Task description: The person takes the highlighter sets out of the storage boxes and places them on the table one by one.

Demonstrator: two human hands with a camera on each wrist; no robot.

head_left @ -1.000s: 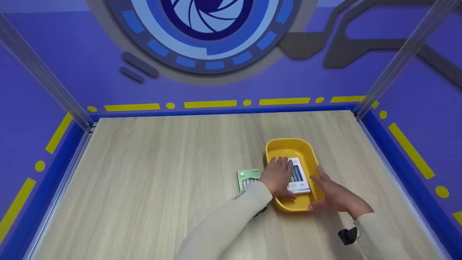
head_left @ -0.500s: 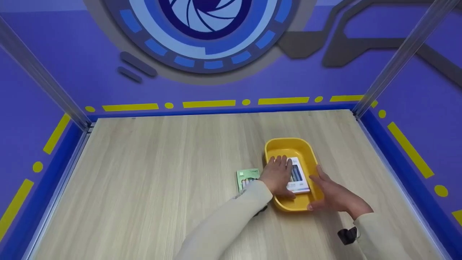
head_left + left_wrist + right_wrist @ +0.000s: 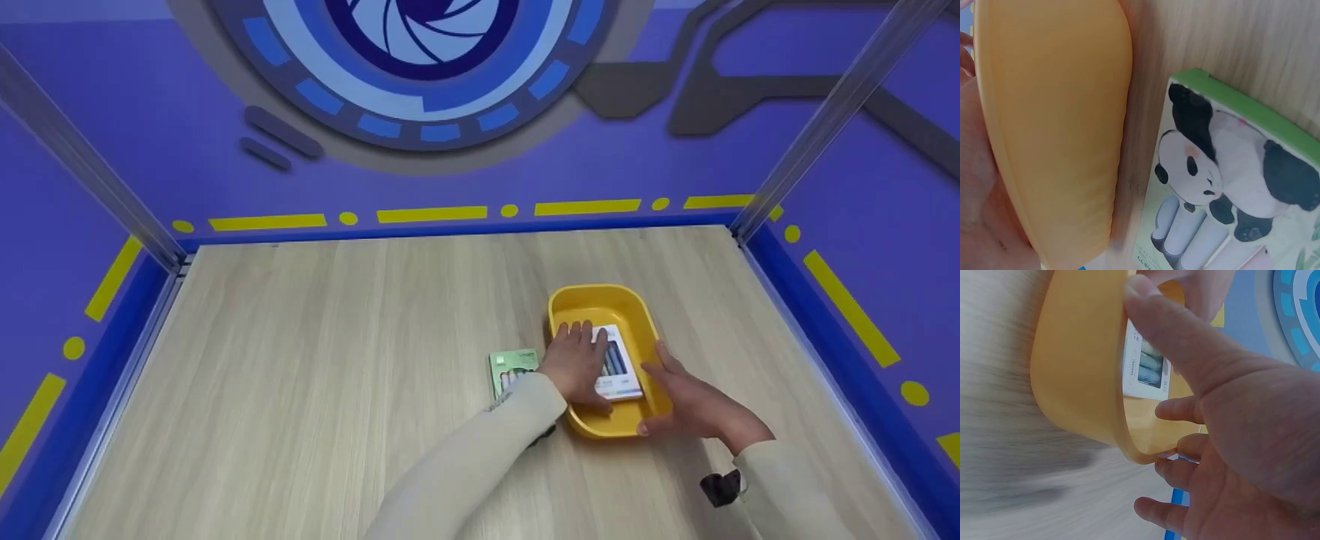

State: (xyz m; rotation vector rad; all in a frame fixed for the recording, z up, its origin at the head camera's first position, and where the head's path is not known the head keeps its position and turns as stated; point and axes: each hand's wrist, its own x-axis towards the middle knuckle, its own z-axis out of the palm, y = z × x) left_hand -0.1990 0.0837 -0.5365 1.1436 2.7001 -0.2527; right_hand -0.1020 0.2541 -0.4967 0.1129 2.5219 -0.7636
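A yellow plastic bin [image 3: 600, 294] stands right of the table's middle. Inside it lies a white box [image 3: 622, 384] with a window showing blue-green, crayon-like sticks. My left hand [image 3: 576, 367] reaches over the bin's left wall, its straight fingers and palm over the left part of that box. On the right side, my right hand [image 3: 697, 401] rests against the bin's rim with thumb and fingers spread. In the right wrist view the thumb [image 3: 1171, 323] lies on the rim. A green box [image 3: 1213, 152] with a panda picture sits left of the bin, partly under my left sleeve.
The pale wooden table [image 3: 322, 375] is bounded by a blue-purple back wall [image 3: 420, 187] and side walls with yellow markings. Metal posts [image 3: 795, 157] rise at the far corners. A black device [image 3: 721, 489] is strapped at my right wrist.
Both hands, the bin and the two boxes keep their places. Only the head view shifts very slightly.
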